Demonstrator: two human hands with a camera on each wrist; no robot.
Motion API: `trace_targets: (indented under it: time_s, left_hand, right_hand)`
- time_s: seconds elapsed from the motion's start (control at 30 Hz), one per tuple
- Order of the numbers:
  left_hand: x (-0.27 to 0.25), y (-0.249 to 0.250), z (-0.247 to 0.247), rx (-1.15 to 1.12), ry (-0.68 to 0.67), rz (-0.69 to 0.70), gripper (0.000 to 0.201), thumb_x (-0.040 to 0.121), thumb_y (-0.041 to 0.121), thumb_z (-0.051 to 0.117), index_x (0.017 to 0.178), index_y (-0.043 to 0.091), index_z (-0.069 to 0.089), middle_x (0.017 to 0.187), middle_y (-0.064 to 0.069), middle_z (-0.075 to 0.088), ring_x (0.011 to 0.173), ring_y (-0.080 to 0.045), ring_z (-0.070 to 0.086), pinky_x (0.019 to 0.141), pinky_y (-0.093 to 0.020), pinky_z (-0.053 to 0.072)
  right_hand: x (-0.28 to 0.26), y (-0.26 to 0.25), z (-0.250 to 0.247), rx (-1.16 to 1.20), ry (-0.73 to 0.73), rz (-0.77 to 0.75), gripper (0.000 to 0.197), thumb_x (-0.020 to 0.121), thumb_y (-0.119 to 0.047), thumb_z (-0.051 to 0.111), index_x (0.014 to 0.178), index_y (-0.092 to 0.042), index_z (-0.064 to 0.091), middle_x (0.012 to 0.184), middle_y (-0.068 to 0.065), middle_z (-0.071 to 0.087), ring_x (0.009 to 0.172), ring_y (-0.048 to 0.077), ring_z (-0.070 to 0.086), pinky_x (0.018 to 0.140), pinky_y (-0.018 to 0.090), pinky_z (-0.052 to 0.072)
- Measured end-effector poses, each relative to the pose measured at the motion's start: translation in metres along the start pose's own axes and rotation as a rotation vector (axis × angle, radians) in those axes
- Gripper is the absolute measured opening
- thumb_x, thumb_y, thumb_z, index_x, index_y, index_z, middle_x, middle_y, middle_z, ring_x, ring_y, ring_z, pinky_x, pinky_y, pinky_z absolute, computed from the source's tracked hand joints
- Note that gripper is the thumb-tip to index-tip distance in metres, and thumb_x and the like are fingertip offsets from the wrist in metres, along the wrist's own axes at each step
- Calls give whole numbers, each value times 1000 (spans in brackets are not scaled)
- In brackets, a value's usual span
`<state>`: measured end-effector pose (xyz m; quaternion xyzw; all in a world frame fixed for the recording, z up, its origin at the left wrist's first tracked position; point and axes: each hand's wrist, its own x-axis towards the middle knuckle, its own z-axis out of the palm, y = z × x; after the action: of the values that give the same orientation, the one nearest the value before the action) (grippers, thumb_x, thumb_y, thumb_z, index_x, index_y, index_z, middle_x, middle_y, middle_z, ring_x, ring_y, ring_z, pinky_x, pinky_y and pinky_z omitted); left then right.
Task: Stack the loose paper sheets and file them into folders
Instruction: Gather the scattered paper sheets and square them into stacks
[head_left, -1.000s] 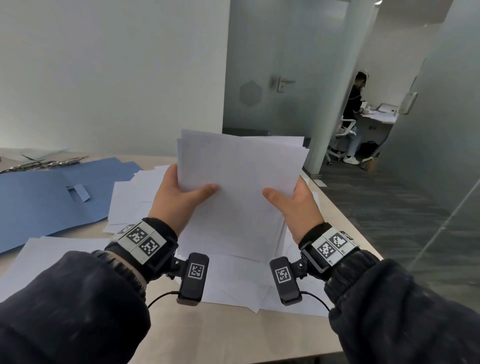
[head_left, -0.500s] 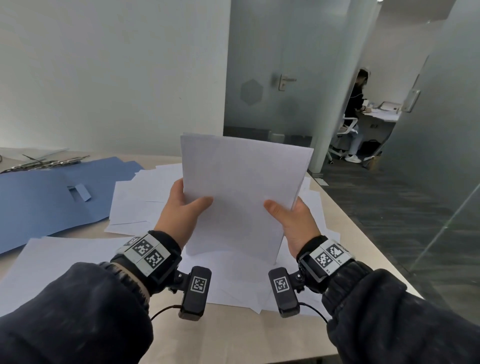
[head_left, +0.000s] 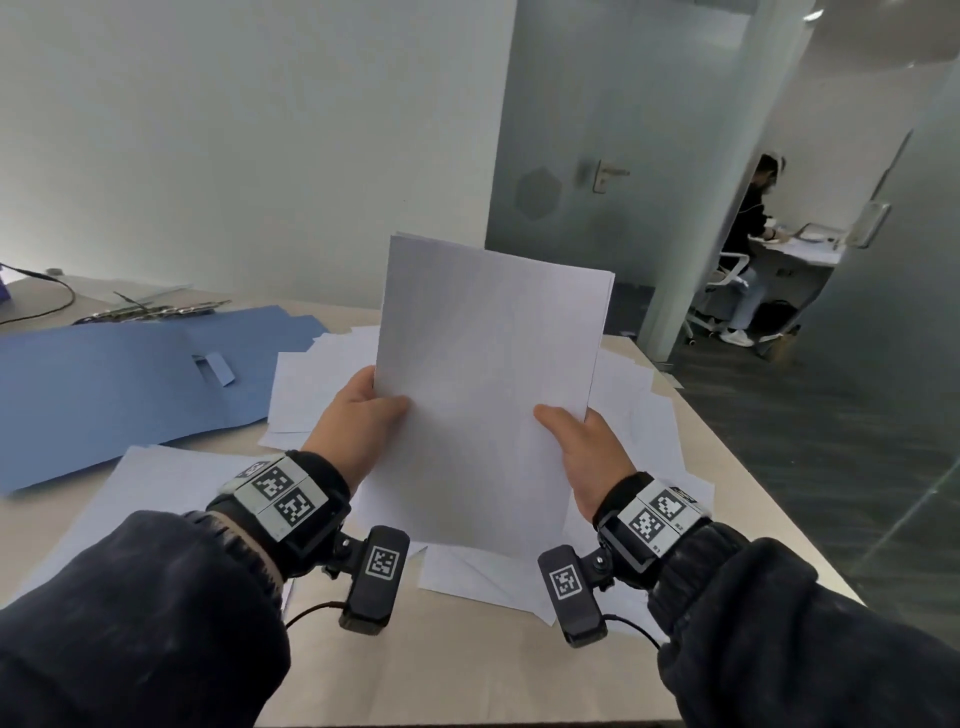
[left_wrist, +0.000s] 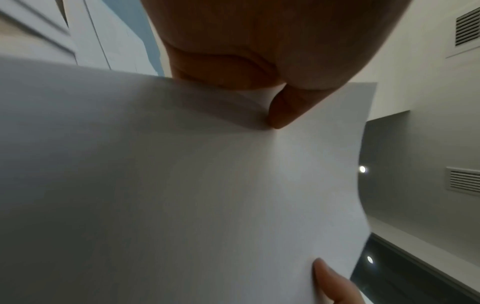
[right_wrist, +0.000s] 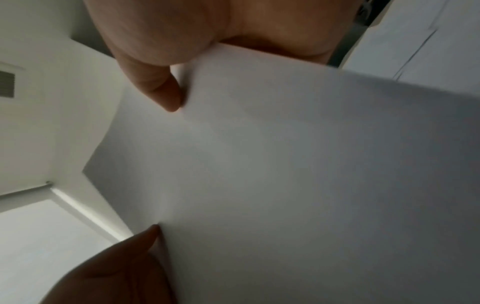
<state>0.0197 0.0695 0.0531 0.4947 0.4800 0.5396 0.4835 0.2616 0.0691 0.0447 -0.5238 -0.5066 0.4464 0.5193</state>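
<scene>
I hold a stack of white paper sheets (head_left: 488, 374) upright above the table, edges nearly flush. My left hand (head_left: 358, 421) grips its left side, thumb on the front, fingers hidden behind. My right hand (head_left: 582, 441) grips the right side the same way. In the left wrist view the stack (left_wrist: 207, 195) fills the frame under my left thumb (left_wrist: 283, 111). The right wrist view shows the stack (right_wrist: 285, 174) under my right thumb (right_wrist: 161, 90). More loose sheets (head_left: 311, 384) lie scattered on the table. An open blue folder (head_left: 104, 384) lies at the left.
The beige table (head_left: 467, 670) ends at its right edge beside dark carpet. Metal binder clips (head_left: 150, 312) and a black cable (head_left: 47, 306) lie at the far left. Behind stand a white wall and a glass door (head_left: 602, 176); a person sits at a desk in the far room.
The fanned sheets have been squared into a neat stack, and both hands have turned it more upright and raised it slightly.
</scene>
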Motion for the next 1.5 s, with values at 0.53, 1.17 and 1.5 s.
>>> trace_targets:
  time_s: [0.53,1.17,1.5]
  left_hand:
    - [-67,-11,-214,611,276,-413,44,80,-12,47,108,11,73,107,-20,73,100,-41,70,93,-52,57]
    - [-68,-20,-192,595,335,-367,51,92,13,70,141,12,55,135,-12,59,117,-29,57,103,-39,45]
    - [-32,-51,-37,26,148,-455,42,95,7,59,136,14,55,127,-7,48,113,-27,46,100,-50,45]
  right_hand:
    - [-22,12,174,-338,-545,200,21,91,-11,58,112,-9,59,86,12,60,50,19,53,46,22,26]
    - [-22,30,152,-460,-572,225,20,96,-31,54,106,-16,63,83,0,77,57,17,59,48,23,35]
    - [6,35,12,-787,-268,106,17,96,-33,52,97,-23,66,92,-5,68,77,14,62,67,27,48]
